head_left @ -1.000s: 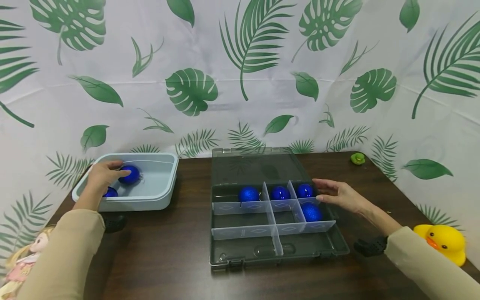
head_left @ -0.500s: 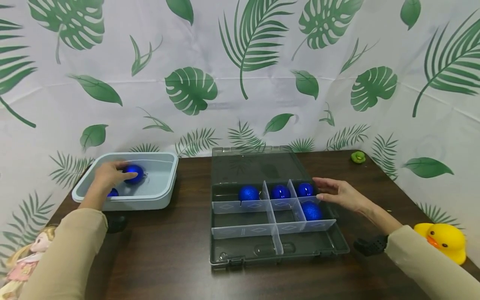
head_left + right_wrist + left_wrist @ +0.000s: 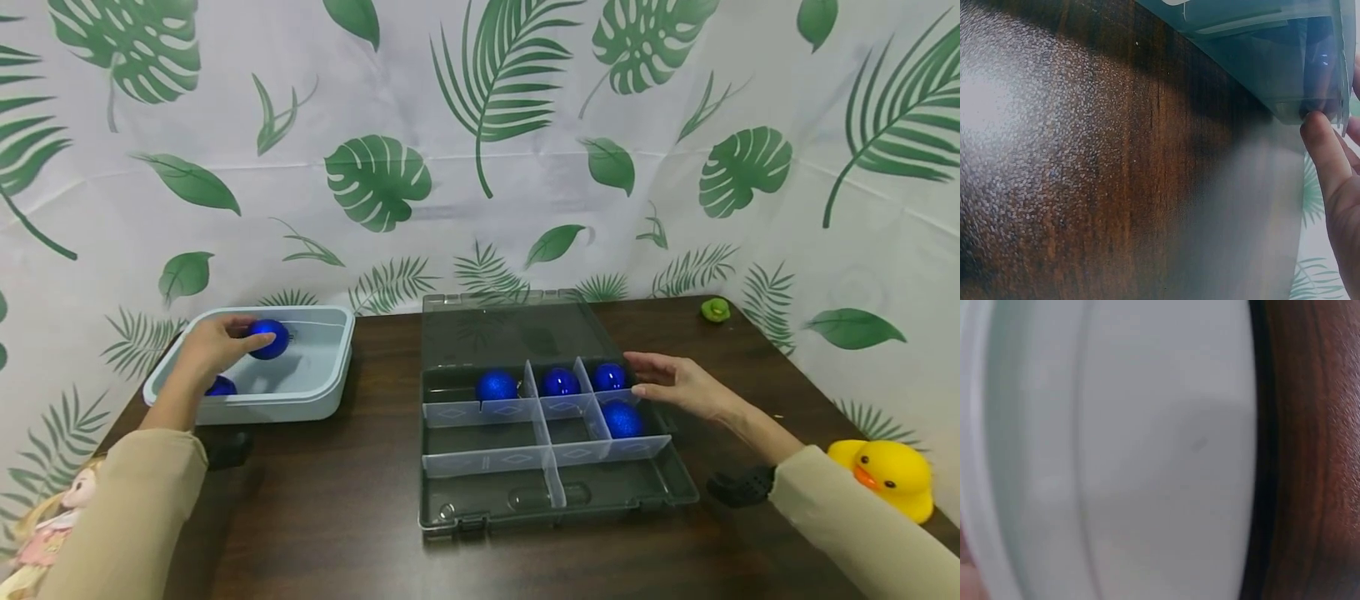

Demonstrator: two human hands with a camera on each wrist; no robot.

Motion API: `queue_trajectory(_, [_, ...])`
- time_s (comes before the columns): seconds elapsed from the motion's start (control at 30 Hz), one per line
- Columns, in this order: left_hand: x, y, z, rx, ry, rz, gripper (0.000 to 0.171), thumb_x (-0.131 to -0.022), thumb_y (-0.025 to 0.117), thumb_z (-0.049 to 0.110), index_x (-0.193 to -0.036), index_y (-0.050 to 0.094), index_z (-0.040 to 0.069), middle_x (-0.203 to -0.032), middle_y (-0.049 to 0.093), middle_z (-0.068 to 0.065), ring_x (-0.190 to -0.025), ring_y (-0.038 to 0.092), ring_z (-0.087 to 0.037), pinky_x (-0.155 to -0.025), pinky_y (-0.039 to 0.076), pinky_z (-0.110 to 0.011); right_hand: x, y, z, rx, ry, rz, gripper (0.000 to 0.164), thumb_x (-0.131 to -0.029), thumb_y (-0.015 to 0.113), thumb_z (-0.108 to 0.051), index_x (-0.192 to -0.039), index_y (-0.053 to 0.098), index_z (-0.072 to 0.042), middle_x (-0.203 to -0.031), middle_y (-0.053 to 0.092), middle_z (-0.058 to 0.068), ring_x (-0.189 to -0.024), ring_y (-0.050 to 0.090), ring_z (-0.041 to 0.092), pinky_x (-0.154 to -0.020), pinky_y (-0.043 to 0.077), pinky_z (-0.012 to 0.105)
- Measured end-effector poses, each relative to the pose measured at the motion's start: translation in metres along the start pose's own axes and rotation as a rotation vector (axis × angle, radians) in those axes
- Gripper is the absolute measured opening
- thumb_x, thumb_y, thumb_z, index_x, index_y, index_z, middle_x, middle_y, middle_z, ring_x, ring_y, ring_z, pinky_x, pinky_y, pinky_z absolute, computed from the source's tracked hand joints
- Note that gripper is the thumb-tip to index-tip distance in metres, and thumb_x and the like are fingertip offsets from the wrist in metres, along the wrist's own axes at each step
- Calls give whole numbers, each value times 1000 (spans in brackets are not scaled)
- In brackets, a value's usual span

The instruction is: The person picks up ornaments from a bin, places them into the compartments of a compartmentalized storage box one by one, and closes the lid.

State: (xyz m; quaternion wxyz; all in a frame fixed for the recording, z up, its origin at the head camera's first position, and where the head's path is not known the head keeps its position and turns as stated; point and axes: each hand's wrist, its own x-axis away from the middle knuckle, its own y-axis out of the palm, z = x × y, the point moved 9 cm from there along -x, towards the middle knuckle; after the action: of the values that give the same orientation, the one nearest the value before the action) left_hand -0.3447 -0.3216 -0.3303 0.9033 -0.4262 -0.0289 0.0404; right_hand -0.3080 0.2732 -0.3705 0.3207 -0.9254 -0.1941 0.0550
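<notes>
In the head view my left hand (image 3: 212, 352) pinches a blue Christmas bauble (image 3: 268, 339) between thumb and fingers, over the light blue tub (image 3: 318, 405). Another blue bauble (image 3: 222, 387) lies in the tub, partly hidden by its near rim. At centre lies a clear grey compartment box (image 3: 487, 498), its lid (image 3: 510, 333) folded back. Several blue baubles sit in its compartments: a glittery one (image 3: 497, 386) at the back left, others at the back right. My right hand (image 3: 684, 386) rests at the box's right rear side, its thumb (image 3: 1325, 147) touching the wall in the right wrist view.
A yellow rubber duck (image 3: 885, 479) stands at the table's right, with a small green figure (image 3: 716, 310) at the back right corner. A doll (image 3: 56, 521) is at the left edge. Brown wooden table (image 3: 345, 517) lies between tub and box; leaf-print cloth (image 3: 480, 167) hangs behind.
My left hand has shifted slightly right and raised the gripped bauble from the tub's floor. The other bauble in the tub shows more now. My right hand stays at the box.
</notes>
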Motion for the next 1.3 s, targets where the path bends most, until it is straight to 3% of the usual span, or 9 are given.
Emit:
queue_trajectory(0.17, [7, -4, 14, 102, 8, 26, 75, -91, 53, 50, -137, 39, -7, -133, 45, -34, -121, 43, -49, -97, 38, -57, -1, -2, -1, 8, 9, 1, 63, -91, 63, -19, -141, 34, 6, -141, 38, 31, -123, 45, 47, -92, 49, 40])
queue_trajectory(0.33, [19, 7, 58, 280, 119, 33, 73, -91, 56, 45, -140, 36, -4, -135, 45, -31, -122, 44, -43, -99, 41, -50, 0, -3, -1, 17, 12, 4, 63, -91, 63, -19, -141, 34, 6, -142, 38, 30, -124, 44, 47, -92, 48, 41])
queue_trajectory(0.43, [28, 27, 93, 353, 184, -29, 69, -91, 60, 40, -141, 37, -1, -137, 45, -27, -124, 45, -39, -101, 41, -47, 0, -4, -1, 22, 8, 7, 62, -91, 63, -19, -141, 34, 6, -141, 38, 31, -123, 45, 47, -92, 48, 42])
queue_trajectory(0.6, [42, 76, 147, 425, 270, -163, 60, -88, 66, 30, -137, 45, 3, -133, 52, -21, -120, 52, -35, -99, 44, -46, -1, -3, 0, 15, 8, 7, 62, -91, 63, -18, -141, 34, 6, -141, 38, 31, -123, 45, 47, -92, 48, 41])
queue_trajectory(0.8, [60, 125, 196, 412, 386, -254, 50, -87, 69, 27, -129, 55, 4, -125, 60, -18, -109, 61, -31, -90, 51, -40, -1, 0, 1, 11, 8, 3, 63, -91, 62, -19, -141, 34, 5, -142, 37, 30, -124, 44, 48, -92, 48, 42])
queue_trajectory(0.9, [69, 146, 215, 414, 410, -303, 48, -86, 69, 26, -128, 56, 5, -123, 61, -16, -107, 62, -29, -90, 51, -39, 0, -1, 1, 20, 5, 7, 62, -91, 62, -19, -141, 34, 5, -142, 37, 30, -124, 44, 48, -92, 48, 44])
queue_trajectory(1.03, [81, 169, 234, 463, 395, -375, 48, -85, 70, 25, -127, 56, 6, -123, 61, -14, -107, 62, -27, -88, 52, -38, 1, 0, 1, 23, 2, 6, 62, -91, 62, -19, -141, 34, 5, -142, 37, 30, -124, 44, 48, -92, 47, 45])
queue_trajectory(1.3, [101, 201, 259, 472, 391, -475, 47, -84, 72, 24, -124, 56, 6, -119, 62, -12, -104, 62, -23, -89, 52, -34, 1, -1, 1, 22, -2, 6, 62, -91, 62, -18, -141, 34, 6, -142, 37, 31, -123, 44, 48, -92, 47, 43])
